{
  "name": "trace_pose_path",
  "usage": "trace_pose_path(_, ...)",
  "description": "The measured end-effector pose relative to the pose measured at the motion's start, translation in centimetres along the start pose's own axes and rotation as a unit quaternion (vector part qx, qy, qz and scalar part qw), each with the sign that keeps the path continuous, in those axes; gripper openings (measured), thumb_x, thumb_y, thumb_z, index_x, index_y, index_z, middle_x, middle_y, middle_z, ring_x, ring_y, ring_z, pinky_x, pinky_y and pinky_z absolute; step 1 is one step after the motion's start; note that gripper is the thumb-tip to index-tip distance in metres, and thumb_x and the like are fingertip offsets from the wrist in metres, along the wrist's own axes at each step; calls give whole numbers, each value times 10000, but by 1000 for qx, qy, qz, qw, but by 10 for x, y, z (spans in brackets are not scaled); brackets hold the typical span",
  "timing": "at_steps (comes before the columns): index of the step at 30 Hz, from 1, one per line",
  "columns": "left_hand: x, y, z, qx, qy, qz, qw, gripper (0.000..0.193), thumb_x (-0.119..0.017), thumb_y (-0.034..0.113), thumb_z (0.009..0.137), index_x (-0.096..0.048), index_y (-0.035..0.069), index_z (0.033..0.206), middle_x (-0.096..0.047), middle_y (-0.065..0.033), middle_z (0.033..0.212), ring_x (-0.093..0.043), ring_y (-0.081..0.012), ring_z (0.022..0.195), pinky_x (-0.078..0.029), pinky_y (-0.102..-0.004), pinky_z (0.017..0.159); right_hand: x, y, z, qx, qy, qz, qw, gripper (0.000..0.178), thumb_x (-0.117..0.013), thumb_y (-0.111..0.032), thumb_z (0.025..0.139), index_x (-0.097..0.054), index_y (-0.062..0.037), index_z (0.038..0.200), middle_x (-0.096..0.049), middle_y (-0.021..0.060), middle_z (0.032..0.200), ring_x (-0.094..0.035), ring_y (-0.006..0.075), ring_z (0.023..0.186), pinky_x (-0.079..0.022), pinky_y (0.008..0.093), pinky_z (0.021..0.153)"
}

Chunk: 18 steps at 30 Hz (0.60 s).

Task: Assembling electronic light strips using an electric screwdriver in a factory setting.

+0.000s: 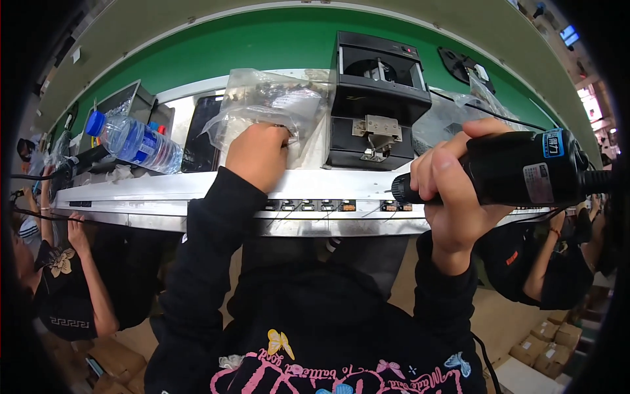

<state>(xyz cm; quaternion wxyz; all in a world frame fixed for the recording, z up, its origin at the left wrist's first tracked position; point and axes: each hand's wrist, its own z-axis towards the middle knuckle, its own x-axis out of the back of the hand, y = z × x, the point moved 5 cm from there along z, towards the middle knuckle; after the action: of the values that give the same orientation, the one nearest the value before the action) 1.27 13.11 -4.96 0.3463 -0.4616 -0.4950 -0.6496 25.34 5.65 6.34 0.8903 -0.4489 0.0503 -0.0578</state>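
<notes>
My right hand [453, 190] is wrapped round a black electric screwdriver [518, 169], which lies nearly level with its tip pointing left over the bench edge. My left hand [257, 156] reaches over a clear plastic bag [275, 98] of small dark parts. Its fingers are curled together at the bag, and what they pinch is hidden. Below both hands, several small black parts [307, 205], some with orange pieces, sit in a row along the metal rail [216, 203]. Between the hands stands a black screw feeder [374, 98] with a metal bracket on its front.
A water bottle [138, 141] with a blue cap leans at the left, beside a grey bin [128, 98] and a dark flat tray [202, 134]. Another plastic bag [440, 121] and a black cable lie to the right. Co-workers sit on both sides; cardboard boxes [551, 345] stand on the floor.
</notes>
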Motion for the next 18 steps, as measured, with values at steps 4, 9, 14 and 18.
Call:
trace_pose_path(4,30,20,-20,-96,97,-17,991,128,-646,32,826,-717,11,930,-662,-165,910,-645,-372,885,-535,-457,764,9,0,-3,-17,10,-3,1000,373,-593,4,865,-459,30,1212,-507,64,654,-458,128,472,-459,314,493)
trace_pose_path(9,55,67,-66,-182,153,-132,962,213,-639,-68,772,-675,-23,977,-650,-150,907,-623,-353,839,-510,-414,722,14,3,-7,53,-29,-62,996,386,-604,6,872,-446,21,1224,-506,63,643,-466,133,472,-469,324,494)
trace_pose_path(14,27,86,-83,-247,75,-190,947,277,-649,-53,742,-654,8,1012,-657,-92,919,-597,-280,807,-492,-383,724,12,6,-12,53,-48,-60,996,395,-610,18,866,-443,15,1224,-507,62,646,-468,136,468,-472,328,493)
trace_pose_path(18,14,90,-90,-267,31,-133,954,350,-687,-68,712,-646,29,1045,-667,-91,958,-613,-293,860,-488,-396,760,9,5,-19,48,-77,-61,994,419,-629,17,856,-427,3,1223,-502,56,641,-466,138,459,-471,329,490)
